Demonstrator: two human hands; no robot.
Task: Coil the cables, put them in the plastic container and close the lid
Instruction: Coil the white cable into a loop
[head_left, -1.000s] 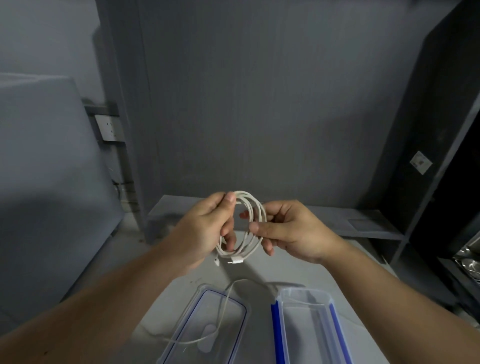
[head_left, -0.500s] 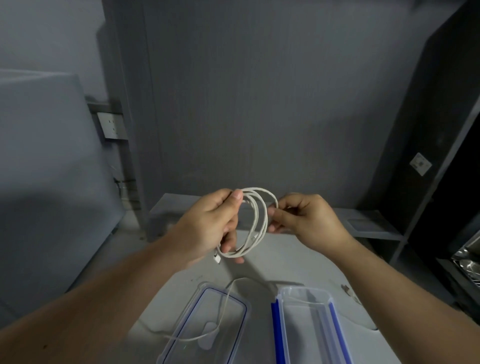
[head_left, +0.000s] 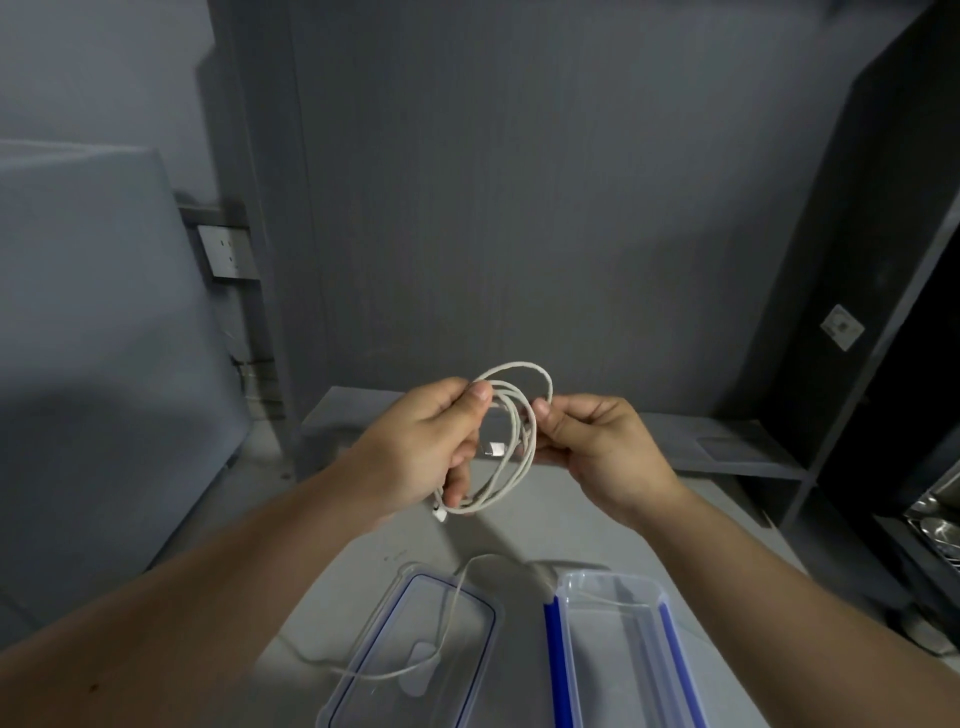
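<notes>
White coiled cable (head_left: 511, 441): hanging in air above the grey table (head_left: 524, 530), left hand (head_left: 421, 447) gripping its left side, right hand (head_left: 597, 441) pinching its right; open container (head_left: 618, 649), lid (head_left: 415, 649) and second cable (head_left: 447, 623) lying on the table below.

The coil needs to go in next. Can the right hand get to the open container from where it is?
Probably yes. The right hand is above the container, which stands open with nothing over it. But it holds the coil together with the left hand.
</notes>
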